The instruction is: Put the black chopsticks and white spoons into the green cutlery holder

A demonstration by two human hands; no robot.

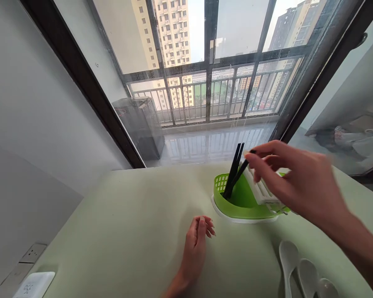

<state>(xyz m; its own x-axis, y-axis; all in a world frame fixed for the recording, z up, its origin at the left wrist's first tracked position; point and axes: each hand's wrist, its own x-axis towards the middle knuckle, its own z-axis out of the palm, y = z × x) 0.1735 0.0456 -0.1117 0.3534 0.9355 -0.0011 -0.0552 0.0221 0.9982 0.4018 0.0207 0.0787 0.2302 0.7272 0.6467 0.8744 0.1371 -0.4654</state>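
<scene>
My right hand (298, 182) pinches the top end of a black chopstick (240, 170) between thumb and fingertips. The chopstick's lower end is down inside the green basket (245, 212). Other black chopsticks (234, 167) lean upright in the basket's left end, touching one another near the bottom. The basket has a lattice side and sits on a white base. A white slatted rack (261, 188) lies across its right part, partly hidden by my hand. My left hand (199, 238) rests on the table to the left of the basket, fingers loosely curled together around nothing visible.
White spoons (289, 252) lie on the pale green table (127, 227) at the lower right, cut off by the frame edge. A small white digital clock (34, 285) stands at the lower left, near a wall socket (32, 252). Glass panels rise beyond the table's far edge.
</scene>
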